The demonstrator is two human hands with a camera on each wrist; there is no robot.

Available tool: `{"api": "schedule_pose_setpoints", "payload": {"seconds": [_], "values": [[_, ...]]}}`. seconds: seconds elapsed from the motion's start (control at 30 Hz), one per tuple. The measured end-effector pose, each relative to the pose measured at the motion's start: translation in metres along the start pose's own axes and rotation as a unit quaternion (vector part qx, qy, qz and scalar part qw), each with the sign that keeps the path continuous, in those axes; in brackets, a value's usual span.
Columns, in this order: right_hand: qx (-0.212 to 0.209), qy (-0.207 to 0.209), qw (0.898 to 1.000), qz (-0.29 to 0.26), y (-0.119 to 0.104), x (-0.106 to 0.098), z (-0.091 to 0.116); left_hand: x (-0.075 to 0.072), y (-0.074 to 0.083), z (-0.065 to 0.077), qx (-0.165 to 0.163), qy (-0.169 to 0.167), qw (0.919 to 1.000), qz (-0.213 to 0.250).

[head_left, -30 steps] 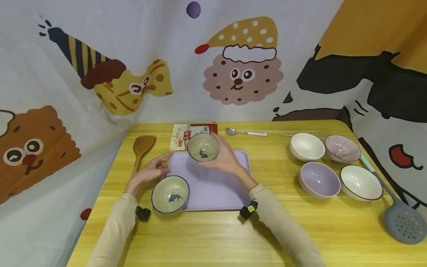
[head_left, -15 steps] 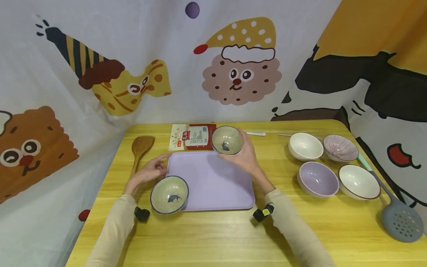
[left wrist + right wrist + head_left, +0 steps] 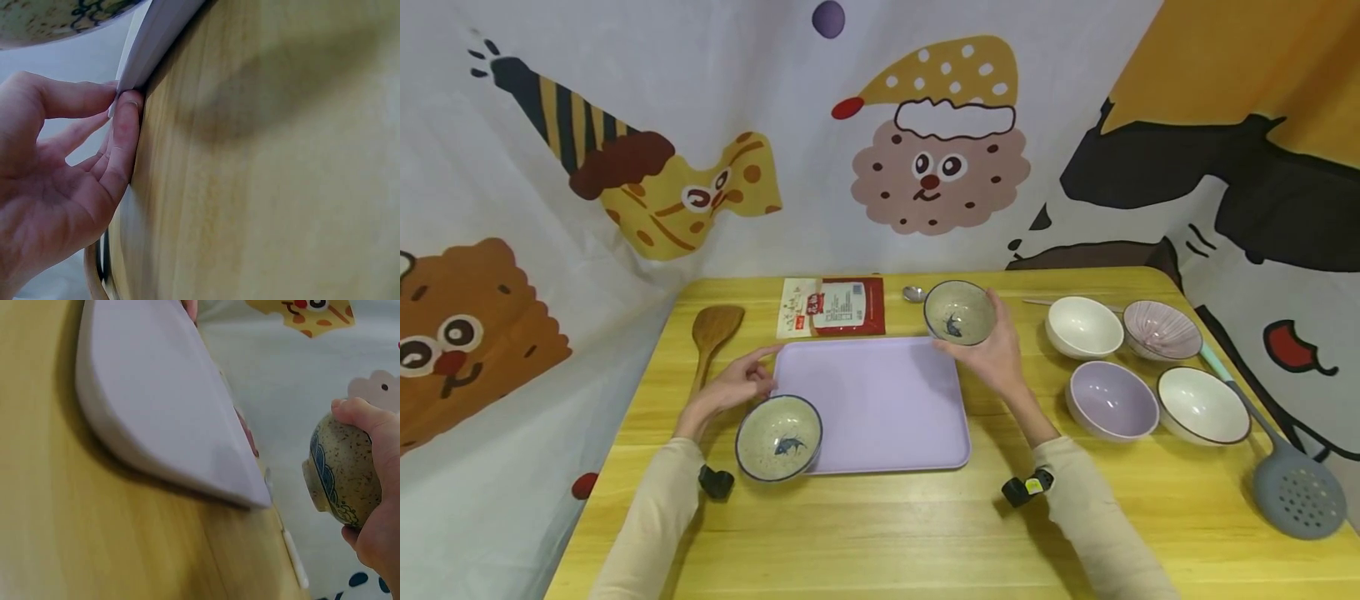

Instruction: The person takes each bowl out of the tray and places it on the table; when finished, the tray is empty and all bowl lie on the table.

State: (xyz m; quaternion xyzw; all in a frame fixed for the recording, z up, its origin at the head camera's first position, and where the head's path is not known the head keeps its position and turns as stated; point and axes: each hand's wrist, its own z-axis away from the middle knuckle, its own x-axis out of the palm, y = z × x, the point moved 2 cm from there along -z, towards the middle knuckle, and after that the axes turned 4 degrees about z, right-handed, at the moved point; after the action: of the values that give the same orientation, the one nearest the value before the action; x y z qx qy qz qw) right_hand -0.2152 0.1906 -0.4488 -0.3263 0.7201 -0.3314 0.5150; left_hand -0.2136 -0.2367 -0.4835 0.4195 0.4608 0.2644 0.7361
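In the head view my right hand (image 3: 992, 354) grips a speckled bowl (image 3: 959, 310) with a blue fish inside, held up past the far right corner of a lilac tray (image 3: 887, 408). The right wrist view shows the bowl's blue wave pattern and foot (image 3: 320, 487), raised off the table, fingers and thumb around its side. My left hand (image 3: 737, 387) pinches the tray's left edge; in the left wrist view, thumb and fingertips meet at the tray rim (image 3: 147, 50). Close to that hand, a second fish bowl (image 3: 779, 437) overlaps the tray's near left corner.
A wooden spatula (image 3: 715, 329) lies at the left, a red and white packet (image 3: 832, 307) behind the tray. A spoon (image 3: 913, 293) lies partly hidden behind the held bowl. Several bowls, including a lilac one (image 3: 1112, 402), stand right, beside a grey skimmer (image 3: 1298, 492).
My right hand has carried the bowl to the right, from in front of the packet to past the tray's far right corner. The left hand stays at the tray's edge.
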Motion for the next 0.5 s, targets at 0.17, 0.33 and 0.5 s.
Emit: {"api": "schedule_pose_setpoints", "payload": {"seconds": [0.17, 0.33, 0.5], "values": [[0.025, 0.025, 0.999, -0.008, 0.011, -0.009, 0.001, 0.0, -0.003, -0.001, -0.002, 0.001, 1.0, -0.001], [0.065, 0.06, 0.996, 0.0, 0.024, -0.014, 0.001, -0.001, -0.004, -0.001, -0.003, -0.001, 1.0, 0.006], [0.105, 0.082, 0.99, 0.047, 0.036, -0.019, 0.002, 0.0, -0.003, -0.001, -0.001, -0.002, 1.0, 0.009]]}}
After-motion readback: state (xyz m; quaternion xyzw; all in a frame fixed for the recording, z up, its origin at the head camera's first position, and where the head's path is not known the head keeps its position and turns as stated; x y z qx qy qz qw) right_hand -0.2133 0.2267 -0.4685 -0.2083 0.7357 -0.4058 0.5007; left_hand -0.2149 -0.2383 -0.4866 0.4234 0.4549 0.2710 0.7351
